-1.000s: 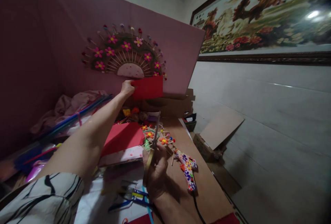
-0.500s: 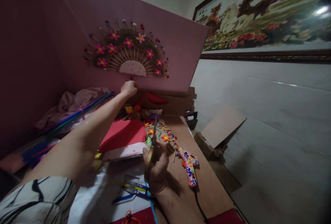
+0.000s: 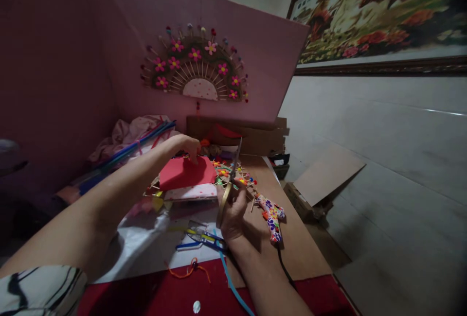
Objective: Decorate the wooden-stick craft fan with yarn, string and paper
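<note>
You are apparently handling red paper [image 3: 187, 176]: left hand [image 3: 190, 148] arching over it, grip unclear, any lift needing a pinch; right hand [image 3: 235, 211] holding scissors [image 3: 228, 190] beside it.

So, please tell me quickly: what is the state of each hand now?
Left hand: at the far edge of the red sheet; grip cannot be told.
Right hand: closed around scissors.

That one head-worn camera faces forward and down across the desk [image 3: 146, 299], from close above its near edge.
</note>
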Action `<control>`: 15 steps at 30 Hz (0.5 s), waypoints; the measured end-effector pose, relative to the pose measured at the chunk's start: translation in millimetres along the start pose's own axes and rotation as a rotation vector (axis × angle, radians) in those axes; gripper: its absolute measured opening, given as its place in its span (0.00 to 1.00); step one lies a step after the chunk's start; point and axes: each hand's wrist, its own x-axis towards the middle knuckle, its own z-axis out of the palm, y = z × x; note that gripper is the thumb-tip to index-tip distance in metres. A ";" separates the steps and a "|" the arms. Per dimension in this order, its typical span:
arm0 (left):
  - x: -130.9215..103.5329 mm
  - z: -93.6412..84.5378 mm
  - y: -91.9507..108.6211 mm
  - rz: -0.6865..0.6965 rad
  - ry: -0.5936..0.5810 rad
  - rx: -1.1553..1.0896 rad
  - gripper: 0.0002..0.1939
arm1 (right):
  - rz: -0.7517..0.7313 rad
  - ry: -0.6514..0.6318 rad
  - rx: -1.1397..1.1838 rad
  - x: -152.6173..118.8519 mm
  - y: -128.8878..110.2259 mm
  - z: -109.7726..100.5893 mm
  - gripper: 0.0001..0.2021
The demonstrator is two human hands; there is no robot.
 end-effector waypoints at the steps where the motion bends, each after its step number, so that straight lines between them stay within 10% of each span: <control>1: -2.3 1.9 -0.5 -0.020 -0.050 0.029 0.12 | 0.001 -0.001 0.002 0.2 -0.7 0.0 0.21; 8: -15.4 10.3 4.7 -0.087 -0.129 0.014 0.18 | -0.005 0.009 0.011 1.1 -2.9 1.6 0.20; 15: -41.6 -20.8 21.6 -0.057 0.184 -0.416 0.12 | -0.020 0.006 0.026 0.0 0.7 1.2 0.20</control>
